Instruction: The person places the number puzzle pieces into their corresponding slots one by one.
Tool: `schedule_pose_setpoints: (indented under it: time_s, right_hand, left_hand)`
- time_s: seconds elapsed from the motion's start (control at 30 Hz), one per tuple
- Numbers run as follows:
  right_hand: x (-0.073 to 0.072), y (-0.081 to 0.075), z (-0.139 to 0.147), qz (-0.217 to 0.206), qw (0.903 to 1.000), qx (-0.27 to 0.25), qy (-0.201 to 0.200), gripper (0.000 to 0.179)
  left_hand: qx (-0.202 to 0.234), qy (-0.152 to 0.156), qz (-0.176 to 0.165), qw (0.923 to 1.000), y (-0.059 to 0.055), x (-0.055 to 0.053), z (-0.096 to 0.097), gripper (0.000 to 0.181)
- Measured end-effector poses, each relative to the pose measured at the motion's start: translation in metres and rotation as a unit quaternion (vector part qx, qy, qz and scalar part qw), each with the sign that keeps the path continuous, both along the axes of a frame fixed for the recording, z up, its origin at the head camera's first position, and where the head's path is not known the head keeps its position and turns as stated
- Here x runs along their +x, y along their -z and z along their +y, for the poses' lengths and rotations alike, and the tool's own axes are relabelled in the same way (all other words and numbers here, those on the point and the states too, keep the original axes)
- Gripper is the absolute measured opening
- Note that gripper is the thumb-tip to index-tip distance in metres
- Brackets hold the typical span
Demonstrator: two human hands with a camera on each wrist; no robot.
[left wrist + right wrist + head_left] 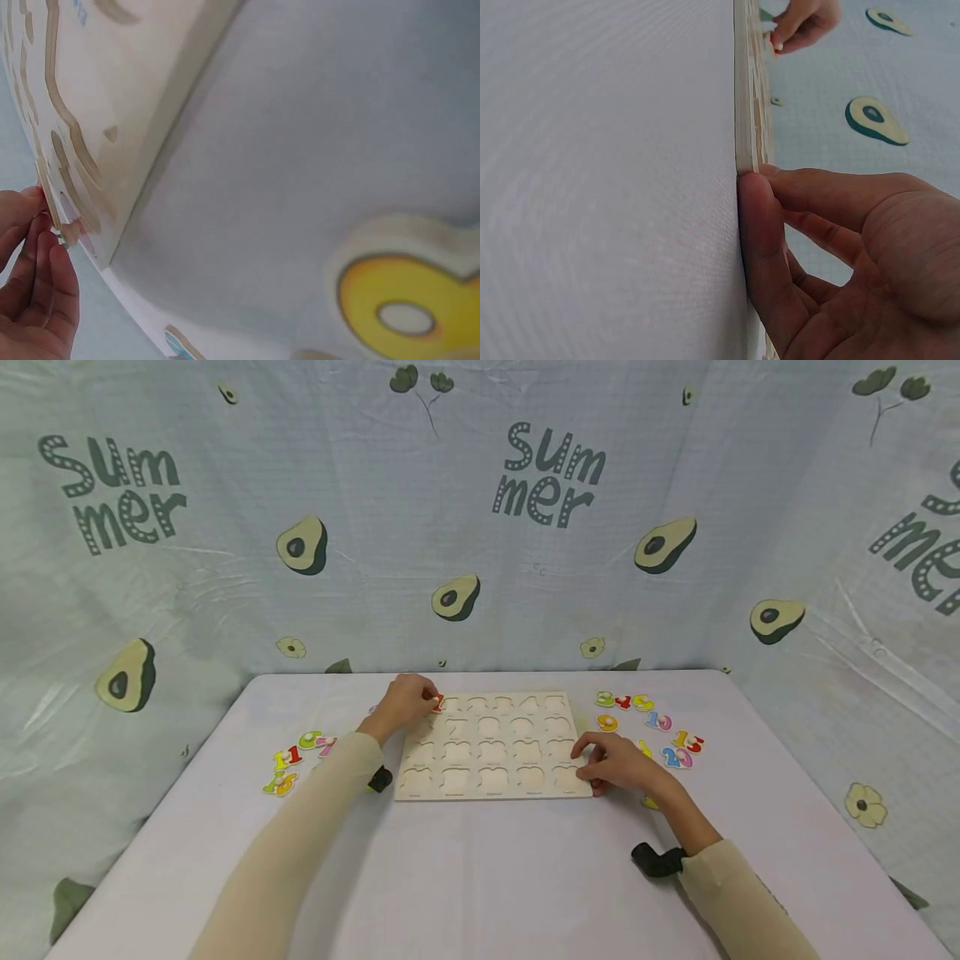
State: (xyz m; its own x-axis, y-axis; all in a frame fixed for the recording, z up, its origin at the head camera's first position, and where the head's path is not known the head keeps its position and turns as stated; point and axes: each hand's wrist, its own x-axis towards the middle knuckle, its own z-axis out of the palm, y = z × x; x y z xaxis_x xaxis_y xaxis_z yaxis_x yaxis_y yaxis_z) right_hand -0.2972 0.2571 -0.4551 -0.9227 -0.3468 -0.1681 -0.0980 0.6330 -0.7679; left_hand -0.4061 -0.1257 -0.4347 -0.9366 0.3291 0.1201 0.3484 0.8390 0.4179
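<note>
A pale wooden puzzle board [474, 752] with rows of cut-out recesses lies flat on the table. At its far left corner, my left hand [405, 700] pinches a small red number piece [438, 702] between thumb and fingers. In the left wrist view that piece [46, 193] is tilted edge-on over the board's corner recess, its figure hidden. My right hand [617, 762] holds the board's right side near the front corner. Its thumb and index finger pinch the board edge [745, 97] in the right wrist view.
Colourful number pieces lie scattered right of the board, among them a green 3 [604, 698] and a blue 20 [677, 757]. Several more, including a red-and-yellow 11 [288, 757], lie to the left, partly behind my left arm. A printed curtain [480, 543] hangs behind the white table [480, 877].
</note>
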Motion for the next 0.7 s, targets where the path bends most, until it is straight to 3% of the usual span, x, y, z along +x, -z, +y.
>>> schedule_pose_setpoints:
  time_s: [0.7]
  right_hand:
    - [0.002,-0.002,-0.001,0.001,1.0,0.0,0.006,0.027]
  left_hand:
    - [-0.015,-0.007,-0.011,0.9998,-0.001,0.0,0.027,0.019]
